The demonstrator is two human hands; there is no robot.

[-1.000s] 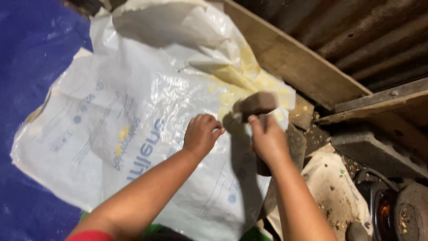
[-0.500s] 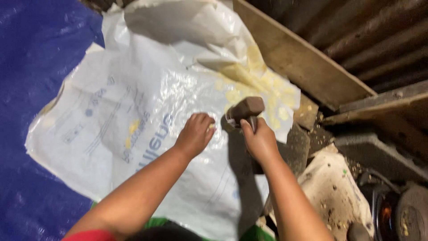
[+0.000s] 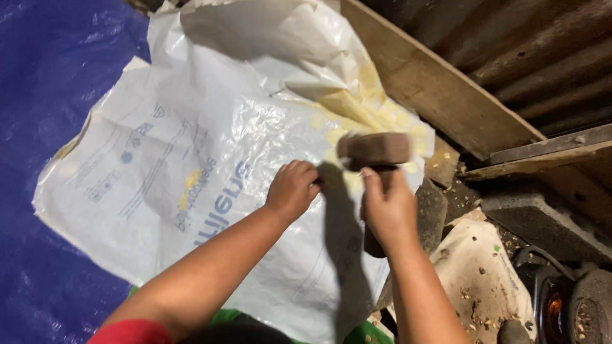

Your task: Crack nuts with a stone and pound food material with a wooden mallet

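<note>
Here I see one brown, blocky mallet head (image 3: 375, 149), blurred, held up on a short handle by my right hand (image 3: 387, 207), whose fingers are wrapped tight around that handle. The head is rectangular with rounded ends, dull brown, and it sits above the right edge of the large white woven plastic sack (image 3: 210, 165) spread flat below. My left hand (image 3: 292, 190) is curled into a loose fist, knuckles up, pressing on the sack just left of the mallet; I cannot tell whether it pinches anything small beneath the fingers. The two hands are near each other but apart.

The sack is crinkled and glossy, with blue printing across its middle and pale yellow crumbs or stains scattered toward its upper right part. It lies on one blue tarpaulin (image 3: 44, 83) that shows along the left side and lower left corner.

Counting the rest: one long slanting wooden plank (image 3: 440, 95) runs past the sack's right edge; one grey concrete block (image 3: 542, 216) lies beyond it; one dirty cream cloth or paper (image 3: 478, 280) speckled with bits sits by my right forearm; two round dark metal vessels (image 3: 574, 306) show at the lower right corner.
</note>
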